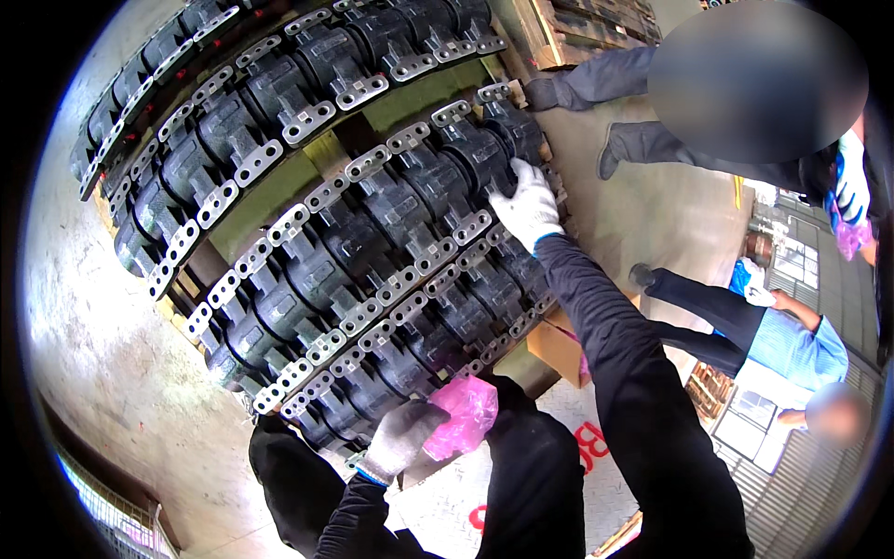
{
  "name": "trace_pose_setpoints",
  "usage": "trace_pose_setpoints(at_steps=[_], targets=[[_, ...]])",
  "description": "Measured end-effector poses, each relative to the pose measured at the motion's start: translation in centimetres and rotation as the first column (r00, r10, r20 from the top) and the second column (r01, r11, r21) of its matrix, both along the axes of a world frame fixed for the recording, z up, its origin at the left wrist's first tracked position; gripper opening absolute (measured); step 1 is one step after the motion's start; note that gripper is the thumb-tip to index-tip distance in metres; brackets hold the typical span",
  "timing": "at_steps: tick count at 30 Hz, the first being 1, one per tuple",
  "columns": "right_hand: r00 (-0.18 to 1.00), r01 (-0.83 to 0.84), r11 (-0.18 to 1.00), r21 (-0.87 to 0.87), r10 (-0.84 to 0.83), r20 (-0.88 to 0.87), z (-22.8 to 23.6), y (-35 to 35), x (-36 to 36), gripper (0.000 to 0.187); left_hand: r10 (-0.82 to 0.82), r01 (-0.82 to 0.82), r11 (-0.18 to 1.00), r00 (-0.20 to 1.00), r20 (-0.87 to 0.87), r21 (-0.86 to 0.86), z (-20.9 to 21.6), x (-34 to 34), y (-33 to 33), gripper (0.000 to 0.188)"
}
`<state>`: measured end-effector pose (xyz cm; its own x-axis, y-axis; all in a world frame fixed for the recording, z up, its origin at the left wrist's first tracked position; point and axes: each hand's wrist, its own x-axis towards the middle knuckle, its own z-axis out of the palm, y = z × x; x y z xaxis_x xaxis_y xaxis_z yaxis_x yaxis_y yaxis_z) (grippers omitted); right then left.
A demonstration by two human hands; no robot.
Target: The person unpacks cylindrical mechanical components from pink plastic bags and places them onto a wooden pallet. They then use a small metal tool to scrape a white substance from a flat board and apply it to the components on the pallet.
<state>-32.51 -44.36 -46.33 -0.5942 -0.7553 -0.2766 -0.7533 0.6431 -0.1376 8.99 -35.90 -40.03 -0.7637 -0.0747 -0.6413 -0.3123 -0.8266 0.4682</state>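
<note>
A black roller (477, 156) lies near the right end of its row, among several rows of similar dark metal rollers with pale, drilled mounting plates (470, 227). My right hand (528, 207), in a white glove, is on the roller's right side, fingers and thumb spread apart; I cannot tell whether I grip it or only rest there. Lower down, my left hand (402, 438), also gloved, is closed on a crumpled pink plastic bag (466, 416) (whether anything is inside, I cannot tell), in front of the nearest row.

The step in hand looks to me like steadying or checking that 1 roller while the bag waits in my other hand. The next move, I judge, calls for sure contact on the right and a looser left hand to open the bag.

Beside my right sleeve stands a cardboard box (556, 352). Below it, a pale plate (549, 424) bears large red lettering (590, 447), partly hidden by my body. I can make out no brand; any marks on the rollers are too small to read.

Farther right are 2 other people: 1 in dark clothes (666, 142), 1 in a blue shirt (792, 347). A wooden pallet (596, 28) stands at the top.
</note>
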Motion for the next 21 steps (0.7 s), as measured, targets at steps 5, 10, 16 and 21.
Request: trace_pose_setpoints(at_steps=[5,10,16,21], targets=[[0.998,-0.033,0.95,0.309,0.047,-0.038,-1.0,-1.3,-0.5,0.084,-0.007,0.007,1.0,1.0,0.001,-0.017,0.1,0.5,0.2,0.025],[0.988,0.06,0.853,0.518,0.023,-0.151,-1.0,-4.0,0.7,0.082,-0.001,0.003,0.999,0.999,-0.037,0.045,0.0,0.2,1.0,0.025],[0.952,0.191,0.865,0.464,-0.048,-0.301,-4.5,-4.3,-1.1,0.074,-0.022,0.022,1.0,0.998,-0.058,-0.006,1.4,-0.5,-0.3,0.025],[0.973,0.08,0.904,0.419,0.021,-0.229,-2.3,-3.4,0.4,0.071,0.013,-0.008,0.997,0.997,-0.071,0.077,2.0,0.1,-0.1,0.026]])
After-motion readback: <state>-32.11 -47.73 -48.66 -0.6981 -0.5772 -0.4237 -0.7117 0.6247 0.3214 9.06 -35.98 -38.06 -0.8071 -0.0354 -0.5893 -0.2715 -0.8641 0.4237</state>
